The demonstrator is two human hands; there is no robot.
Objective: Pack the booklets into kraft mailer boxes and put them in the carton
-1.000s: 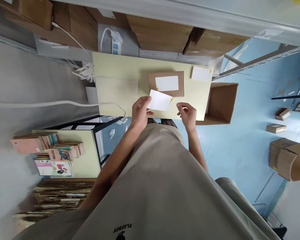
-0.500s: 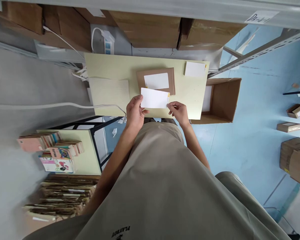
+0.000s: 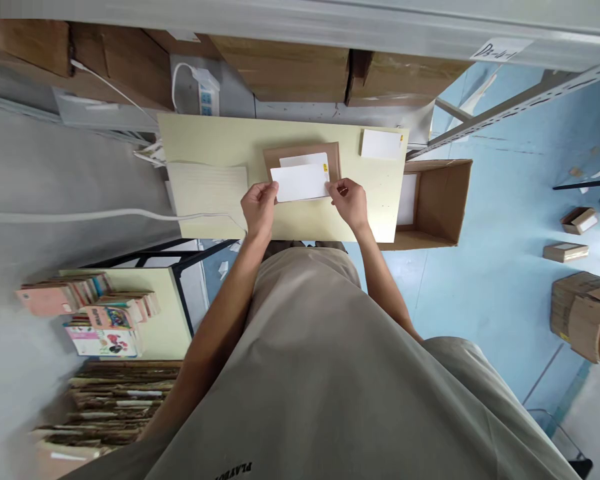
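Observation:
My left hand (image 3: 259, 208) pinches the left edge of a white label (image 3: 300, 183), and my right hand (image 3: 349, 201) pinches its right edge. The label has a small yellow mark near its upper right corner and is stretched flat between my fingers. It overlaps a brown cardboard parcel (image 3: 275, 159) on the pale yellow table (image 3: 370, 220). Part of another white label (image 3: 304, 159) shows on the parcel's top, behind the held one. Whether the held label touches the parcel, I cannot tell.
A stack of white labels (image 3: 381, 144) lies at the table's back right, a lined sheet (image 3: 209, 190) at the left. An open carton (image 3: 443, 200) stands right of the table. Large boxes (image 3: 290, 70) fill the shelf behind. A white cable (image 3: 130, 215) crosses from the left.
Both hands have brought the label forward over the parcel, covering more of it. My right fingers now grip the label's right edge higher up. The view has shifted slightly.

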